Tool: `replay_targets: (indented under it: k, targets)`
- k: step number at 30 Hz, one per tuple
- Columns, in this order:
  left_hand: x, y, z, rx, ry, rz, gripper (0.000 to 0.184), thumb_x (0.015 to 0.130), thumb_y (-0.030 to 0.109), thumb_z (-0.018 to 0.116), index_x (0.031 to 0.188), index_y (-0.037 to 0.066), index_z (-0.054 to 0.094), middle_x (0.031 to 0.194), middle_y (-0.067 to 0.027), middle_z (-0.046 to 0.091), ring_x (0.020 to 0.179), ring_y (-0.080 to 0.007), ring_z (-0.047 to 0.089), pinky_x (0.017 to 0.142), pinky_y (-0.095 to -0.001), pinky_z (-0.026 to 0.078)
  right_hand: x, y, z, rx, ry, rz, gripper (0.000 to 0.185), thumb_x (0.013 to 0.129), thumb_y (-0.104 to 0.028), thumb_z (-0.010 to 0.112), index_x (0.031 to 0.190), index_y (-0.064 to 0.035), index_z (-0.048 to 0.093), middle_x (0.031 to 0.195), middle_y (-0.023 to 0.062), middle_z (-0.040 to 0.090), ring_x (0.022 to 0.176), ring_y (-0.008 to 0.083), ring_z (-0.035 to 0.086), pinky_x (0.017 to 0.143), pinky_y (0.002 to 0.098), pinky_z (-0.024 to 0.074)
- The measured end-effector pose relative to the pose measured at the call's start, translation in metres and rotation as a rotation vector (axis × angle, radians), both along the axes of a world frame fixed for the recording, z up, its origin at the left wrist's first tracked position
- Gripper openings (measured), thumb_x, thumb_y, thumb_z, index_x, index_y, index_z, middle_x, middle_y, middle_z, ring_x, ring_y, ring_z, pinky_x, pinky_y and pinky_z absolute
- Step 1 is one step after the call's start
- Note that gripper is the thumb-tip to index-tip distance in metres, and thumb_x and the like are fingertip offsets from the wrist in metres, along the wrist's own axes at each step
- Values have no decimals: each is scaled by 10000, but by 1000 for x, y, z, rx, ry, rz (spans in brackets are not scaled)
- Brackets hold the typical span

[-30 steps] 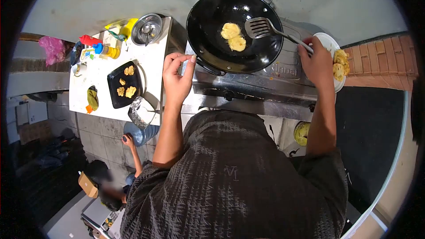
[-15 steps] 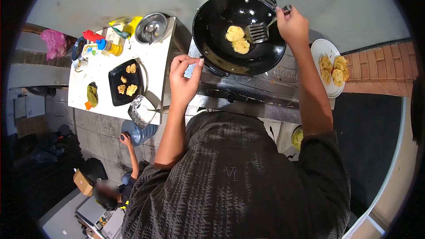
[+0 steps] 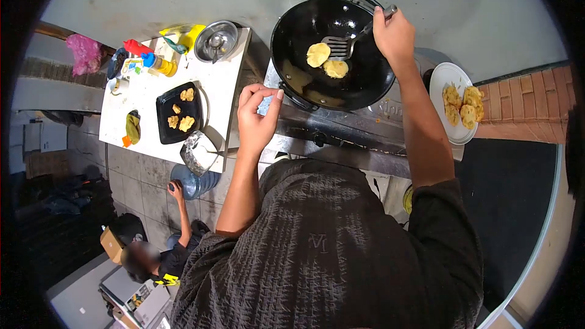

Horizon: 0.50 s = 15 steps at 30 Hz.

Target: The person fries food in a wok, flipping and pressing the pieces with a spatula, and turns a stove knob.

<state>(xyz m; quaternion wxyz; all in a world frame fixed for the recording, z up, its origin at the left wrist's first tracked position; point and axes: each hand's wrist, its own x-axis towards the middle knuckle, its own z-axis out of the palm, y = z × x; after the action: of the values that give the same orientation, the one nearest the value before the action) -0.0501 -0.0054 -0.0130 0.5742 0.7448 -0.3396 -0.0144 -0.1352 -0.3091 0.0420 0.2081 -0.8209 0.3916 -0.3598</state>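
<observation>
My right hand (image 3: 395, 35) is closed around the handle of a slotted spatula (image 3: 339, 47). The spatula's blade is inside a black wok (image 3: 372, 79), against two pale yellow fritters (image 3: 318, 55) lying side by side in the bottom. My left hand (image 3: 259, 119) is closed, its thumb and forefinger pinched together at the end of the wok's near handle (image 3: 298, 100). Beneath the wok is a metal stove (image 3: 359, 140), with a control knob on its front.
Right of the stove, a white plate (image 3: 448, 79) holds several browned fritters. On the white table (image 3: 137, 125) at left are a black tray (image 3: 173, 100) with fried pieces, a steel bowl (image 3: 216, 39) and bottles. A person (image 3: 173, 256) at lower left touches a blue water jug (image 3: 198, 181).
The spatula blade has shifted left and up, from beside the fritters to between and against them. The upper fritter has tilted or slid slightly. The whole view has shifted a little.
</observation>
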Motion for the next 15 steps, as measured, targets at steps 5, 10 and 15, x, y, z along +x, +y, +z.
replay_targets:
  k: [5, 10, 15]
  targets:
    - [0, -2, -1, -18, -2, 2, 111, 830, 92, 743, 877, 2, 701, 916, -111, 607, 885, -239, 588, 803, -322, 466, 9, 6, 11, -88, 17, -41, 325, 874, -316, 602, 843, 6, 636, 749, 206, 673, 749, 418, 658, 724, 474, 526]
    - [1, 1, -1, -16, 10, 6, 115, 834, 95, 741, 879, -2, 697, 916, -108, 601, 886, -233, 584, 805, -314, 464, 19, 20, 20, -155, -32, 37, 310, 876, -302, 607, 812, 1, 621, 718, 199, 665, 700, 418, 650, 680, 475, 527]
    - [3, 4, -1, -22, 3, 5, 116, 838, 97, 736, 882, -4, 697, 915, -106, 598, 879, -229, 583, 802, -311, 463, 15, 24, 26, -142, -94, 53, 272, 892, -283, 610, 844, -16, 618, 714, 177, 666, 691, 402, 651, 654, 465, 523]
